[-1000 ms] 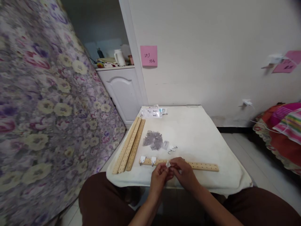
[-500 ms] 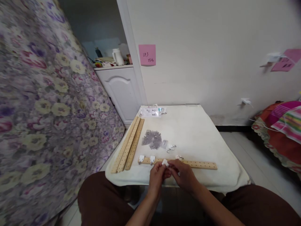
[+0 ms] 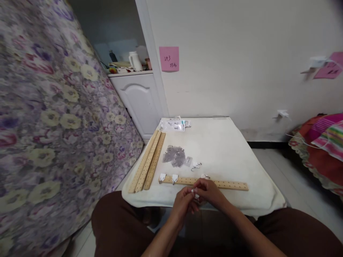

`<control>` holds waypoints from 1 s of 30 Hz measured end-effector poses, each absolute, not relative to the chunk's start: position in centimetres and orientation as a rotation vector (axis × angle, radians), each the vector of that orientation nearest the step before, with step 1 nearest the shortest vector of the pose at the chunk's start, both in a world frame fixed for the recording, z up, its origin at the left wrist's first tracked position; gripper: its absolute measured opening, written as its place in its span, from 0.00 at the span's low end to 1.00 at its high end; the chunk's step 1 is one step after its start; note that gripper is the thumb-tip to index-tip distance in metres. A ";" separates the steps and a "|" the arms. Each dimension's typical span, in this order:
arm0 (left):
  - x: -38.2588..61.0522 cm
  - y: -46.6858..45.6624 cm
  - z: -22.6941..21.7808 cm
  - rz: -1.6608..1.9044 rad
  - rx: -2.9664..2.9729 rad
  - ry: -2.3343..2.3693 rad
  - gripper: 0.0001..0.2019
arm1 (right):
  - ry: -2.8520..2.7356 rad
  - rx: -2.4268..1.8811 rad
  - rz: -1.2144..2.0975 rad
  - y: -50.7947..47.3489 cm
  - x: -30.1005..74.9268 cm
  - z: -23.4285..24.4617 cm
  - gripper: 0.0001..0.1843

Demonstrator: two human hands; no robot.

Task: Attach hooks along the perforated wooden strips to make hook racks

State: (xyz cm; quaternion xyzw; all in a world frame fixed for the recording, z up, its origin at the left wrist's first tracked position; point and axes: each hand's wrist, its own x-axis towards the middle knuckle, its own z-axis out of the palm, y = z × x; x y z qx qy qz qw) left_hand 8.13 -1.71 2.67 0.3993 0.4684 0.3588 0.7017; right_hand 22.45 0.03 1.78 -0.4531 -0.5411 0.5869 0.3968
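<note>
Between my two hands is a small white hook [image 3: 196, 196], mostly covered by fingers. My left hand [image 3: 184, 204] is closed on its left side. From the other side, the fingers of my right hand [image 3: 209, 192] pinch it. Just beyond them, a perforated wooden strip [image 3: 230, 185] lies crosswise on the table. Two white hooks, one at the strip's left end [image 3: 162, 177] and one beside it [image 3: 174, 179], sit on the strip with their metal parts toward me. Another white hook [image 3: 205, 176] lies at the strip's far edge, partly behind my right hand.
Several perforated strips [image 3: 148, 162] lie lengthwise at the table's left. A heap of small clear packets [image 3: 175, 156] and loose hooks [image 3: 196, 165] lie mid-table. Packaged hooks [image 3: 173, 125] are at the back edge. A cream cloth [image 3: 222, 150] covers the table; a floral curtain [image 3: 66, 142] hangs left.
Both hands have shifted slightly right and toward me with the white hook. Its flat white face, plainly visible before, is now turned and mostly covered by my fingers.
</note>
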 end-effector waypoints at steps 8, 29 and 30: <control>7.9 -1.6 1.6 0.854 0.888 1.014 0.16 | -1.394 -1.296 1.373 1.7 22.1 2.6 0.05; 7.4 0.0 0.1 0.910 0.647 1.120 0.14 | -1.826 -1.517 0.759 5.7 20.0 1.6 0.05; 7.5 0.0 0.1 0.919 0.631 1.125 0.14 | -1.824 -1.527 0.746 5.7 19.9 1.5 0.05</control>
